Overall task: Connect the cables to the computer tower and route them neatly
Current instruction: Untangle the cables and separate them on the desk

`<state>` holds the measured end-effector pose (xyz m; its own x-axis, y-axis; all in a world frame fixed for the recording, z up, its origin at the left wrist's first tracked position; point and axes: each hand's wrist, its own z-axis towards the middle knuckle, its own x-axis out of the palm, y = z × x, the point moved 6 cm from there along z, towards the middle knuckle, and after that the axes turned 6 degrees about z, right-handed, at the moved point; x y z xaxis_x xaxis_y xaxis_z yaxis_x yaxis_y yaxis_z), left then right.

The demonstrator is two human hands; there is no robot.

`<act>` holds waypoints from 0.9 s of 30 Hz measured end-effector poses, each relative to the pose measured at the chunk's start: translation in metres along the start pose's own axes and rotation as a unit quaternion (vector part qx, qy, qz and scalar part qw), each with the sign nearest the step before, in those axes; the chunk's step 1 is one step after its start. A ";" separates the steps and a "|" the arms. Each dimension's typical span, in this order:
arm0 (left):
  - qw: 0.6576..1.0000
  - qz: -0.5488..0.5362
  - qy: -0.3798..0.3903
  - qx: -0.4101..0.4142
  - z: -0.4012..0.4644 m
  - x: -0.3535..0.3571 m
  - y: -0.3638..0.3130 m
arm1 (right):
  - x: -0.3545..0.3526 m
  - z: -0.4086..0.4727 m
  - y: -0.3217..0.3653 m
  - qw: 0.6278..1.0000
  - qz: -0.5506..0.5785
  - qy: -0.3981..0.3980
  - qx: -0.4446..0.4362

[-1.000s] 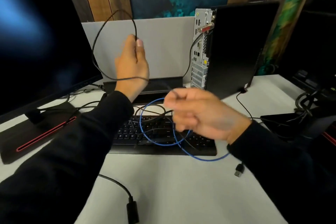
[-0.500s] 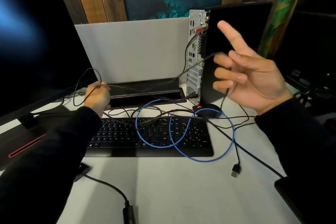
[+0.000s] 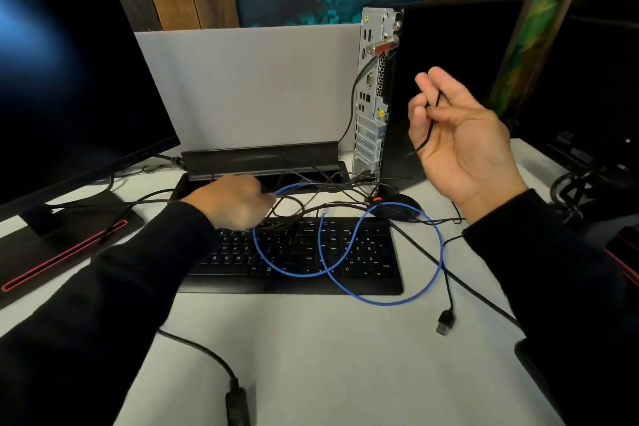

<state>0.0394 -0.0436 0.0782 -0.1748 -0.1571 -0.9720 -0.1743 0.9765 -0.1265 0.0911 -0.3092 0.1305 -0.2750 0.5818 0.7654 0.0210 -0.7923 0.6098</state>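
1. Computer tower [image 3: 449,86], upright at upper right of the frame, rear panel turned toward the centre. One dark cable is already plugged into its upper ports and hangs down the panel; a second seems seated near the bottom (too small to confirm).
2. Right hand [image 3: 463,135], raised in front of the tower, palm up, fingers curled around a thin black cable [image 3: 430,117].
3. Left hand [image 3: 235,202], blurred, low at centre-left above the keyboard [image 3: 297,252]; it reaches into the black tangle, grip cannot be told.
4. Blue cable [image 3: 380,301], two loose loops across the keyboard and desk [image 3: 328,356], unconnected.
5. USB plug [image 3: 445,322], lying free at lower right.
6. Judgement: early stage, with most connections and all tidy routing left.
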 end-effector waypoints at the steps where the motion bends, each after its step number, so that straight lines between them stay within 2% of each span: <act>1: 0.999 0.034 -0.009 0.027 -0.011 -0.006 -0.018 | 0.000 -0.001 -0.002 1.000 -0.002 -0.007 0.002; 3: 0.993 0.049 -0.063 0.092 -0.028 -0.016 -0.051 | 0.004 -0.004 -0.004 1.000 -0.006 -0.012 0.005; 4: 0.984 0.043 -0.114 0.129 -0.036 -0.020 -0.067 | 0.007 -0.006 -0.005 1.000 -0.006 -0.012 0.006; 6: 0.956 0.002 -0.219 0.194 -0.053 -0.030 -0.095 | 0.016 -0.012 -0.003 1.000 0.002 -0.002 0.007; 7: 0.942 -0.033 -0.245 0.227 -0.060 -0.034 -0.107 | 0.021 -0.015 -0.001 1.000 0.013 0.006 0.005; 9: 0.920 -0.071 -0.238 0.303 -0.068 -0.032 -0.133 | 0.032 -0.021 0.004 0.999 0.041 0.023 0.001; 11: 0.906 -0.077 -0.238 0.340 -0.070 -0.028 -0.149 | 0.043 -0.025 0.010 0.997 0.069 0.038 -0.004; 13: 0.895 -0.129 -0.261 0.339 -0.066 -0.033 -0.149 | 0.048 -0.026 0.017 0.995 0.085 0.053 -0.019; 15: 0.876 -0.257 -0.260 0.315 -0.062 -0.048 -0.141 | 0.045 -0.024 0.025 0.994 0.076 0.066 -0.046; 16: 0.851 -0.345 -0.255 0.304 -0.060 -0.059 -0.134 | 0.041 -0.022 0.026 0.995 0.057 0.062 -0.060; 18: 0.774 -0.517 -0.236 0.279 -0.052 -0.080 -0.119 | 0.031 -0.020 0.023 0.996 0.004 0.046 -0.080; 21: 0.677 -0.676 -0.190 0.222 -0.037 -0.101 -0.104 | 0.028 -0.019 0.001 0.986 -0.139 0.073 -0.048; 22: 0.645 -0.714 -0.172 0.213 -0.036 -0.105 -0.103 | 0.027 -0.020 -0.011 0.966 -0.235 0.100 -0.028; 24: 0.596 -0.757 -0.154 0.217 -0.037 -0.114 -0.103 | 0.024 -0.025 -0.031 0.882 -0.438 0.172 -0.025; 26: 0.570 -0.770 -0.161 0.238 -0.041 -0.124 -0.103 | 0.022 -0.027 -0.037 0.815 -0.539 0.196 -0.082; 27: 0.561 -0.771 -0.168 0.249 -0.042 -0.129 -0.102 | 0.022 -0.027 -0.036 0.806 -0.552 0.188 -0.101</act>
<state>0.0393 -0.1290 0.2244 0.0196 -0.9174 0.3976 0.4406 -0.3490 -0.8270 0.0587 -0.2727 0.1201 -0.2912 0.8866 -0.3593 -0.5822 0.1338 0.8019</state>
